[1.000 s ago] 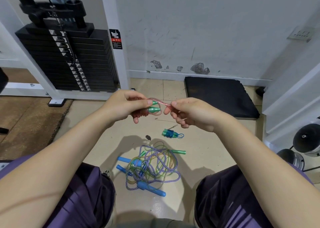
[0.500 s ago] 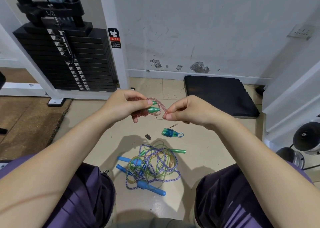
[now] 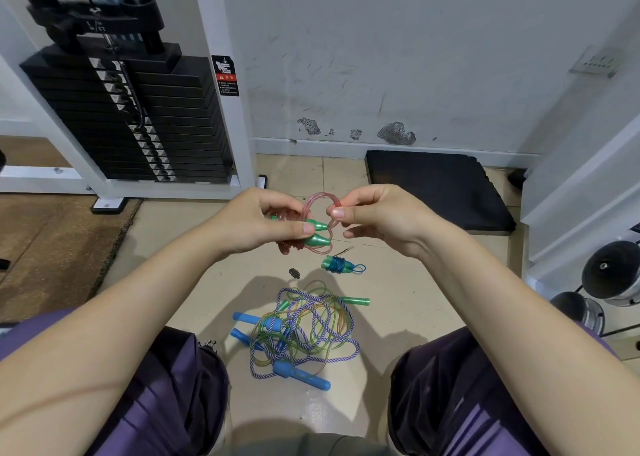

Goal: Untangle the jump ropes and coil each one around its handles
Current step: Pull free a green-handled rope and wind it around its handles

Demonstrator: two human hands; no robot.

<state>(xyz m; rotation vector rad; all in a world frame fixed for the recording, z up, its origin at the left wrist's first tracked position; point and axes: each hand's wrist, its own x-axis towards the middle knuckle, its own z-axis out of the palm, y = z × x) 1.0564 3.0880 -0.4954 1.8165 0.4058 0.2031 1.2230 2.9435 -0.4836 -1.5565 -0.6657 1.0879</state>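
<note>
Pink translucent rope (image 3: 320, 201), looped

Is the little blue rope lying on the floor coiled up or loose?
Coiled. The blue rope is wound tightly around its green handles, with one small loop sticking out to the right, apart from the tangled pile.

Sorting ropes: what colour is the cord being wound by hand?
Translucent pink cord, head view.
</note>
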